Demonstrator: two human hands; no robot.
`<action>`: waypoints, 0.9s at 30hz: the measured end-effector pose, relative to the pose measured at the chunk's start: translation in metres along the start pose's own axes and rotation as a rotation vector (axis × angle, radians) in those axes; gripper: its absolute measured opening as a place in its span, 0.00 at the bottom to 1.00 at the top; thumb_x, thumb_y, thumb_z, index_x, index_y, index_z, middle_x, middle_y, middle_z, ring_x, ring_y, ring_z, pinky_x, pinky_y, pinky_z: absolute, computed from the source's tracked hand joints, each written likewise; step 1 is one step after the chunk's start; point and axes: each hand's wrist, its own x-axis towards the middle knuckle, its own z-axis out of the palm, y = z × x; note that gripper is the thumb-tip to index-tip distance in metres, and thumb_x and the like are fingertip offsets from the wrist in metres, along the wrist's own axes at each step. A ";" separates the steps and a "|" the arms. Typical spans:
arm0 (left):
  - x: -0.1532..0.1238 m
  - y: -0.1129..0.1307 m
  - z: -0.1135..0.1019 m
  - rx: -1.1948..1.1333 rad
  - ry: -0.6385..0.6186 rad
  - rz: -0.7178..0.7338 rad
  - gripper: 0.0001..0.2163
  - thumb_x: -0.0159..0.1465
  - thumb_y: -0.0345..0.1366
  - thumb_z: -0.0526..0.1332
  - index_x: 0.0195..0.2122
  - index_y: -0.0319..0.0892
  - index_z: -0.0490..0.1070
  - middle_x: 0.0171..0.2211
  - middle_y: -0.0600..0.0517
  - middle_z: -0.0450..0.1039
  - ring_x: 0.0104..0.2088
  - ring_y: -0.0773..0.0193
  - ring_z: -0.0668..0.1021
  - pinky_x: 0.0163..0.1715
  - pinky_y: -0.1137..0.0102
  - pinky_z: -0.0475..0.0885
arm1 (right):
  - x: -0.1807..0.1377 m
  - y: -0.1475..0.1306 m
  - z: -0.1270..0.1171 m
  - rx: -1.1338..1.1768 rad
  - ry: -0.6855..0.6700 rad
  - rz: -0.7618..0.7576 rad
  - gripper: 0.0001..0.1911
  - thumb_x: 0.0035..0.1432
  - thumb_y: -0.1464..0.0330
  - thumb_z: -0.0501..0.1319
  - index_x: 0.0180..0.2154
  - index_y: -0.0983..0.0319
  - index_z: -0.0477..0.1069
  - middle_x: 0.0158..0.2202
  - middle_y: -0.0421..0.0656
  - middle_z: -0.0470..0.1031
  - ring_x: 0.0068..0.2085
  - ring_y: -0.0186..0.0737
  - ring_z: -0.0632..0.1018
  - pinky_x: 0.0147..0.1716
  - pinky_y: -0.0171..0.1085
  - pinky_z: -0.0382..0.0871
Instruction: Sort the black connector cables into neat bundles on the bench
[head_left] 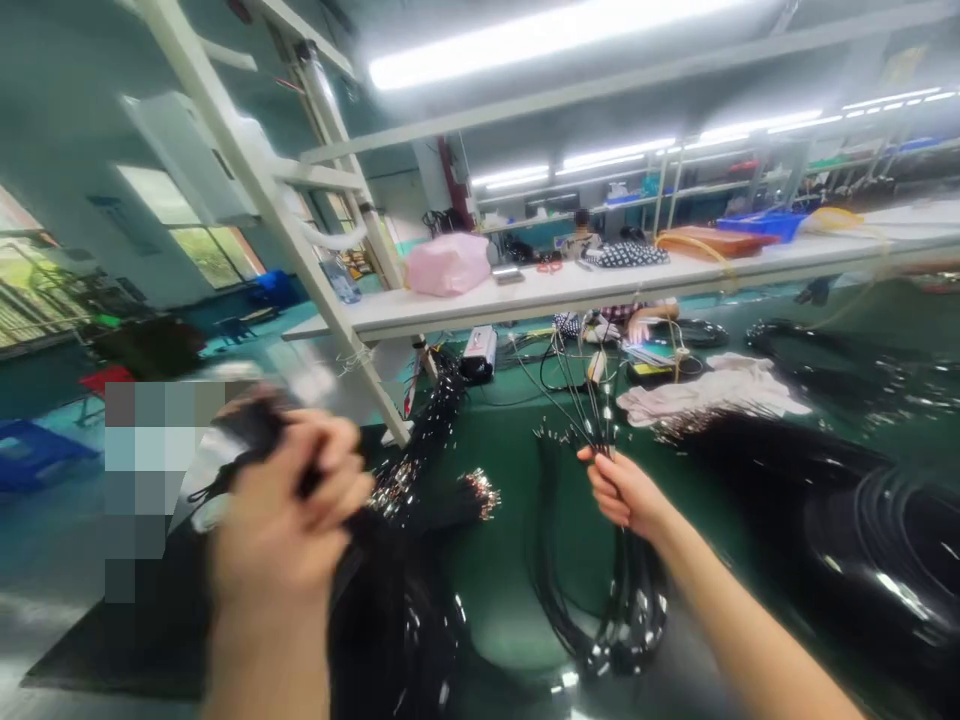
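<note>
1. Green tabletop point(504, 590) is largely covered by cabling; above its left side a blurred left hand point(296, 485) is raised, fingers curled, though whether anything dark is gripped cannot be told.
2. Near the middle, a bunch of black cables point(628, 580) is gripped by the closed fingers of the right hand point(621, 490), its length looped below.
3. Bare green is left between that loop and a copper-tipped bundle point(480, 494); the right side is blocked by a cable pile point(810, 500).
4. Behind the pile, a white cloth point(720, 388) is laid.
5. Overhead room is bounded by a white shelf's point(525, 292) front edge and slanted upright point(281, 215); a pink bag point(448, 264) is set on top.
</note>
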 end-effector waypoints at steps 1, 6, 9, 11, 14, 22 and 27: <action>0.011 -0.015 0.002 0.043 -0.018 -0.030 0.03 0.54 0.30 0.60 0.29 0.40 0.66 0.22 0.55 0.66 0.11 0.82 0.54 0.08 0.84 0.48 | -0.004 0.000 0.006 -0.060 -0.019 -0.028 0.11 0.58 0.63 0.56 0.41 0.61 0.63 0.17 0.29 0.54 0.11 0.21 0.49 0.06 0.22 0.46; 0.052 -0.102 0.018 0.236 -0.087 -0.223 0.16 0.50 0.39 0.64 0.38 0.39 0.65 0.34 0.46 0.73 0.11 0.84 0.52 0.08 0.82 0.46 | -0.018 0.011 0.027 -0.257 -0.062 -0.063 0.15 0.57 0.59 0.55 0.42 0.61 0.60 0.17 0.29 0.54 0.11 0.21 0.51 0.06 0.23 0.47; 0.053 -0.136 0.037 0.196 -0.155 -0.261 0.22 0.51 0.46 0.63 0.42 0.39 0.63 0.37 0.44 0.72 0.11 0.84 0.52 0.08 0.81 0.45 | -0.017 0.024 0.032 -0.359 -0.089 -0.046 0.19 0.56 0.56 0.55 0.42 0.62 0.59 0.16 0.29 0.52 0.11 0.21 0.51 0.07 0.23 0.47; 0.049 -0.147 0.052 0.141 -0.208 -0.265 0.23 0.52 0.50 0.61 0.42 0.38 0.62 0.36 0.44 0.71 0.10 0.84 0.52 0.08 0.80 0.44 | -0.014 0.032 0.032 -0.396 -0.105 -0.029 0.21 0.55 0.54 0.55 0.42 0.63 0.59 0.15 0.28 0.51 0.11 0.21 0.50 0.07 0.23 0.46; 0.045 -0.153 0.070 0.089 -0.307 -0.251 0.23 0.54 0.52 0.58 0.40 0.37 0.63 0.29 0.49 0.71 0.10 0.83 0.51 0.08 0.80 0.43 | -0.008 0.038 0.031 -0.398 -0.087 0.008 0.23 0.54 0.51 0.54 0.43 0.63 0.58 0.15 0.27 0.50 0.11 0.21 0.49 0.06 0.23 0.45; 0.061 -0.156 0.068 0.007 -0.508 -0.371 0.19 0.55 0.49 0.59 0.37 0.38 0.62 0.35 0.46 0.70 0.11 0.85 0.51 0.09 0.80 0.42 | -0.006 0.036 0.038 -0.261 -0.041 0.076 0.32 0.49 0.47 0.57 0.47 0.63 0.56 0.14 0.27 0.51 0.11 0.21 0.48 0.06 0.23 0.43; 0.070 -0.160 0.056 -0.019 -0.586 -0.505 0.20 0.56 0.42 0.61 0.46 0.39 0.60 0.43 0.40 0.69 0.12 0.85 0.51 0.10 0.81 0.41 | -0.007 0.048 0.038 -0.208 -0.041 0.098 0.31 0.48 0.48 0.58 0.46 0.62 0.57 0.15 0.28 0.54 0.10 0.21 0.48 0.06 0.23 0.42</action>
